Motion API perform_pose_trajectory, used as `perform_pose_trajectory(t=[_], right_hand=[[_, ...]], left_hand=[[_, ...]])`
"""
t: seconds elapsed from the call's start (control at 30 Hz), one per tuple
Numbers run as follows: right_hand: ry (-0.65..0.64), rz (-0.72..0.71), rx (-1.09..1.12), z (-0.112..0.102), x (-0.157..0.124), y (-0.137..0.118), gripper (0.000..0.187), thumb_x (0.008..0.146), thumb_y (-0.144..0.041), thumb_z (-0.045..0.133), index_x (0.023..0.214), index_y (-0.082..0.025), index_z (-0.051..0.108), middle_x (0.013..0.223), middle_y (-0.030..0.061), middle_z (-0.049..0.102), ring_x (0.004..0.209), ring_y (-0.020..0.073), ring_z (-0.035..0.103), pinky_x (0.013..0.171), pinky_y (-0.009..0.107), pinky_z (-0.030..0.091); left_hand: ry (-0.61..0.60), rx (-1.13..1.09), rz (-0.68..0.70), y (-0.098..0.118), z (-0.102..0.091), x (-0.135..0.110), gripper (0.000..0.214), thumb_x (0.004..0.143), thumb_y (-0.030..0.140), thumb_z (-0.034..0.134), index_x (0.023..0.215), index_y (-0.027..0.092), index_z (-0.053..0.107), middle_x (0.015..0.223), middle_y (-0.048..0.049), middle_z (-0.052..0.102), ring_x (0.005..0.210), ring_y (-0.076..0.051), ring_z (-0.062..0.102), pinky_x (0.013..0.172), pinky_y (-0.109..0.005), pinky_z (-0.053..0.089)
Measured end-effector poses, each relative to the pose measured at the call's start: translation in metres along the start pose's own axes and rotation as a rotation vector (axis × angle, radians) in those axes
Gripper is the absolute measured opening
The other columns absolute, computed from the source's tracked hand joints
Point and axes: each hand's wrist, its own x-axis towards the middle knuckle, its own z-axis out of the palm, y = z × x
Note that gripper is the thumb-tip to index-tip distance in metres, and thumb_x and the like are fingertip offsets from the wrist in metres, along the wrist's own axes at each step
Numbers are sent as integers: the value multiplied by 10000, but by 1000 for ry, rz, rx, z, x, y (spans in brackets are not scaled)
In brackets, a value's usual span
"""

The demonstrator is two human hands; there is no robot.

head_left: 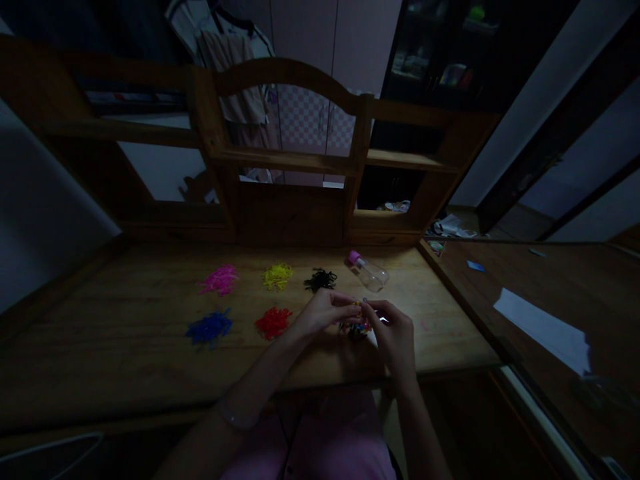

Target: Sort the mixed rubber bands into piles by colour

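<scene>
Here, your left hand (325, 312) and right hand (396, 333) are together, almost fingertip to fingertip, over the wooden desk (150, 293). Your left thumb and finger pinch a small yellow piece (357, 305); whether your right fingertips, just beside it, grip anything, I cannot tell. Below them lies a mixed pile (356, 329), partly hidden. To its left sit a red pile (273, 323) and, farther left, a blue pile (209, 328). Behind, left to right, lie a pink pile (221, 280), a yellow pile (277, 275), a black pile (320, 280) and a clear bottle (371, 274) on its side. Beyond the wooden shelf (290, 160), clothes (233, 73) hang near a pale wardrobe (305, 33).
</scene>
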Motion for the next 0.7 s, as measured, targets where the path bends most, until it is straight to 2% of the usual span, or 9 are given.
perform_pose_trajectory(t=[0.17, 0.27, 0.33, 0.4, 0.47, 0.57, 0.63, 0.7], right_hand=[[116, -159, -169, 2, -7, -8, 210, 904, -359, 567, 851, -180, 662, 787, 27, 674, 668, 150, 606, 604, 257, 439], [189, -196, -225, -1, -8, -6, 195, 905, -349, 572, 864, -180, 660, 818, 29, 668, 680, 147, 594, 613, 261, 426], [239, -190, -238, -6, -7, -2, 201, 896, -359, 585, 852, -181, 665, 814, 29, 668, 667, 146, 589, 597, 260, 420], [269, -177, -235, -10, -6, 4, 210, 882, -377, 602, 838, -184, 674, 813, 29, 676, 662, 147, 591, 590, 261, 420], [280, -146, -213, -14, -5, 8, 225, 865, -399, 618, 838, -187, 687, 824, 34, 689, 663, 151, 598, 587, 262, 425], [261, -36, -132, -15, -5, 11, 271, 833, -444, 642, 837, -182, 711, 793, 42, 704, 633, 160, 603, 563, 262, 433], [212, 46, -28, -13, -4, 11, 304, 813, -467, 653, 832, -172, 725, 750, 45, 706, 613, 165, 605, 556, 263, 445], [148, 104, 92, -11, -4, 9, 322, 805, -472, 659, 837, -161, 735, 731, 49, 706, 629, 171, 614, 576, 263, 464]], left_hand=[[17, -26, 25, -2, 4, -5, 465, 610, 403, 842, 928, 82, 729, 911, -125, 748, 832, -219, 718, 846, -337, 546], [60, 80, 27, 4, -3, -5, 436, 673, 412, 800, 940, 78, 714, 936, -148, 743, 859, -237, 718, 805, -333, 557], [140, 267, 73, 13, -19, -2, 368, 744, 390, 741, 949, 86, 703, 951, -149, 742, 850, -232, 719, 772, -329, 562], [293, 523, 133, 23, -44, 1, 269, 786, 328, 688, 928, 100, 703, 909, -127, 750, 785, -207, 718, 742, -320, 561], [414, 655, 148, 33, -75, 4, 186, 776, 247, 666, 887, 106, 715, 842, -108, 750, 744, -202, 708, 736, -319, 548], [541, 791, 159, 42, -115, 5, 142, 715, 198, 684, 822, 124, 740, 806, -104, 745, 786, -232, 696, 763, -331, 518], [592, 869, 164, 45, -132, 4, 142, 678, 185, 704, 804, 140, 751, 828, -114, 744, 835, -258, 687, 801, -355, 499], [624, 927, 177, 46, -136, 1, 155, 668, 178, 707, 812, 151, 757, 883, -128, 743, 914, -283, 670, 868, -387, 472]])
